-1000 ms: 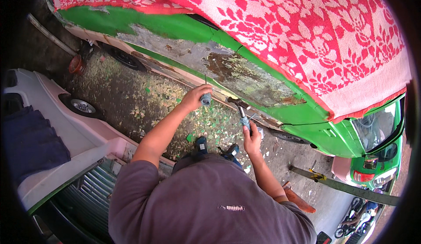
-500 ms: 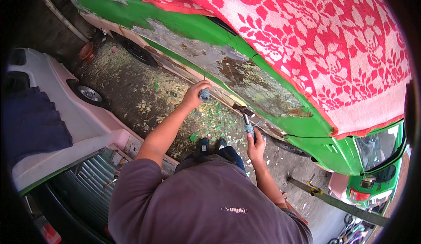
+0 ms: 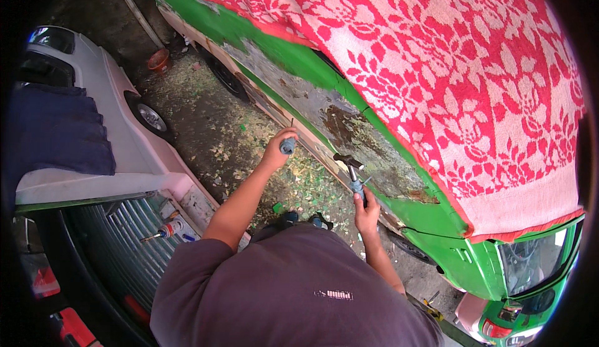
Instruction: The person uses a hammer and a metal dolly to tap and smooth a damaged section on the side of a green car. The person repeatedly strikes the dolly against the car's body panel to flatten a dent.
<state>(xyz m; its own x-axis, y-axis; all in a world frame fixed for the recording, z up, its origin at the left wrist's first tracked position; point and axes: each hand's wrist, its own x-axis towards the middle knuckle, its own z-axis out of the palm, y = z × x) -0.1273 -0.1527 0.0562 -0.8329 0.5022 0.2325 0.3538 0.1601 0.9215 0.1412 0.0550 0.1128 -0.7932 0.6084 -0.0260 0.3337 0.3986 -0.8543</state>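
In my right hand is a hammer, gripped low on its wrapped blue-grey handle. Its dark head points up, close to the side of a green car. My left hand is closed around a tool with a blue-grey wrapped grip; a thin shaft sticks up beyond the fingers, its tip too small to make out. Both hands are held just short of the car's lower side panel, where paint is stripped to grey and brown, rough patches.
A red and pink floral cloth covers the car's roof. Paint flakes litter the ground between the cars. To my left stands a white and pink pickup, a dark blue cloth over it and a bottle in its ribbed bed.
My view has shifted, moving the pickup and its bed further into the picture. The hammer and the left-hand tool stay gripped, the hands slightly lower in the picture.
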